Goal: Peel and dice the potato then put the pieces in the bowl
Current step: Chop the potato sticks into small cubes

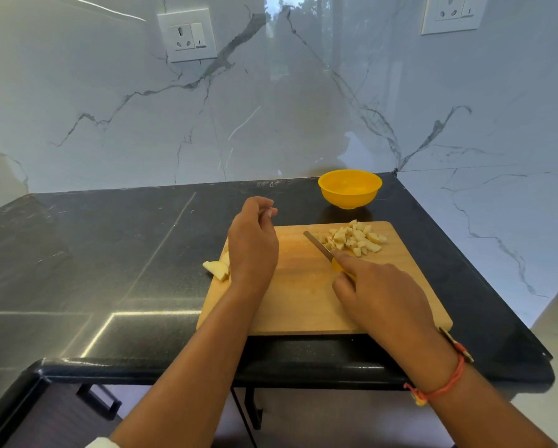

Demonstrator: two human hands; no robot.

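Note:
A wooden cutting board (303, 299) lies on the dark counter. A pile of diced potato pieces (355, 238) sits at its far right corner. My right hand (381, 292) grips a yellow-handled knife (318, 245), blade flat and pointing left-away, tip beside the pile. My left hand (253, 242) hovers over the board's left part with fingers loosely curled and nothing in it. Larger uncut potato wedges (218, 269) lie at the board's left edge, partly hidden by that hand. The yellow bowl (350, 188) stands behind the board.
The black counter (109, 260) runs left and ends at marble walls behind and to the right. Its front edge is near my forearms, with a drawer handle (99, 400) below. Two wall sockets (187, 35) sit high on the backsplash.

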